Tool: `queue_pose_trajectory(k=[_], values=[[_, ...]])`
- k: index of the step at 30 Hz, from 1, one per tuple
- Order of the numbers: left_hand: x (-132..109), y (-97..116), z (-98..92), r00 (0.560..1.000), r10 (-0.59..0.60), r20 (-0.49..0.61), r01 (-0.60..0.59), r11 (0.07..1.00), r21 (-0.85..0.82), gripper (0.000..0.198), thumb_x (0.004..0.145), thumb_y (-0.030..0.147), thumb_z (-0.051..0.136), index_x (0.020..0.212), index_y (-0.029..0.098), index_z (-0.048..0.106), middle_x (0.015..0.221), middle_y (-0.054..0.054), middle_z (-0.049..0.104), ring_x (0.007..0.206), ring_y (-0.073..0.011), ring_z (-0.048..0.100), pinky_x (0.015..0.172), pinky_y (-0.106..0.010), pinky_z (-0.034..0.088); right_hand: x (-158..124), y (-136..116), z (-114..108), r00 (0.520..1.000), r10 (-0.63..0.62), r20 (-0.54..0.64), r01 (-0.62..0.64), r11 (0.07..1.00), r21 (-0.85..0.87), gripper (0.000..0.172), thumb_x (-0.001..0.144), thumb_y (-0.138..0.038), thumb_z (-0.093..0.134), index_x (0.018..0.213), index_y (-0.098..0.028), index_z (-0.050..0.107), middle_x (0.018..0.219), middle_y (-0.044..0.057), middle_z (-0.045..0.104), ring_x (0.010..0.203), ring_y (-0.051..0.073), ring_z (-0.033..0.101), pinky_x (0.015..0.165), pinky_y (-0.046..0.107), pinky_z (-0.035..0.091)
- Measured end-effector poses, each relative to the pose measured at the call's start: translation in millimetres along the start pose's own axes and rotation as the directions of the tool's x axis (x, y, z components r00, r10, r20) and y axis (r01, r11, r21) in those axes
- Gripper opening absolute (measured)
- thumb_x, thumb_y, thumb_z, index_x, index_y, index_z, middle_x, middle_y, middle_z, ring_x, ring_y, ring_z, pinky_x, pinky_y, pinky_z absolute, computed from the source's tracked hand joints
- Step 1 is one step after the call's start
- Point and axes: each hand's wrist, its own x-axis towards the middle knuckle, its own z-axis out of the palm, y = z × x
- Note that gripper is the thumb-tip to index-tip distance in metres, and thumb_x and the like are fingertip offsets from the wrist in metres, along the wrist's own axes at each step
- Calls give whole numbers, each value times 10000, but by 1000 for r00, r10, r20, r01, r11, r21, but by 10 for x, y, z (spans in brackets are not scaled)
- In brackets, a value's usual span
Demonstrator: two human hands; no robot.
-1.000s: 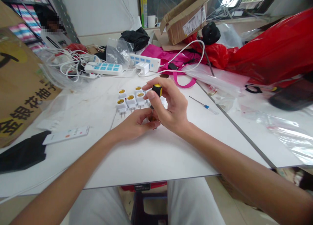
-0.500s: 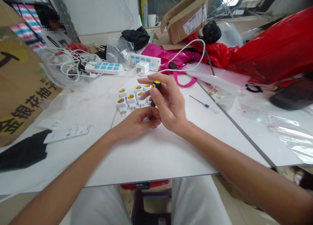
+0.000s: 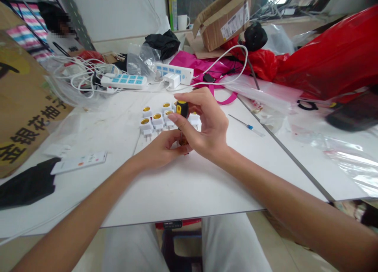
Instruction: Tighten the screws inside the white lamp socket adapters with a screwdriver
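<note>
My right hand [image 3: 208,124] holds a small screwdriver [image 3: 182,108] by its black and yellow handle, between thumb and fingers. The shaft points down into a lamp socket [image 3: 183,141] pinched in my left hand [image 3: 161,148]. Fingers cover most of this socket; a brass-coloured inside and a bit of red below it show. Just beyond my hands stand several white plug-in lamp sockets [image 3: 157,121] with gold-coloured insides and plug pins, partly hidden behind my right hand.
A loose thin screwdriver with a blue collar [image 3: 250,127] lies to the right. Power strips [image 3: 126,81] and tangled white cables [image 3: 85,73] lie at the back. On the left are a cardboard box [image 3: 26,106] and a white flat box [image 3: 79,163]. Red plastic [image 3: 330,55] covers the right back. A person [image 3: 60,32] is at back left.
The screwdriver's handle has shifted left and slightly down, and its yellow side now faces me. My right fingers and thumb have turned with it. My left hand has stayed almost in place.
</note>
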Motion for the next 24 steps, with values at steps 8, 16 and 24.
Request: queue_pose_trajectory(k=[8, 16, 24], values=[[13, -32, -6, 1000, 6, -8, -6, 1000, -2, 120, 910, 294, 790, 937, 185, 748, 907, -53, 781, 882, -232, 701, 863, -387, 544, -38, -23, -4, 990, 72, 123, -87, 989, 123, 374, 1122, -284, 621, 1495, -290, 611, 1342, 88, 790, 1209, 269, 788, 984, 492, 699], [-4, -27, -2, 999, -4, -43, 6, 999, 47, 153, 903, 285, 788, 1004, 188, 724, 1027, -83, 786, 1007, -279, 719, 901, -419, 569, -59, 57, -15, 994, -38, 99, 38, 999, 3, 404, 1024, -326, 815, 1407, -289, 690, 1288, 83, 784, 1083, 266, 767, 877, 454, 678], [-1, -38, -15, 1000, -12, -14, 12, 1000, 12, 143, 894, 292, 786, 943, 189, 700, 911, -53, 761, 891, -242, 710, 877, -408, 562, -70, 8, -3, 979, 81, 186, -99, 991, 93, 407, 1116, -261, 628, 1521, -287, 604, 1352, 87, 794, 1228, 272, 772, 1007, 487, 660]])
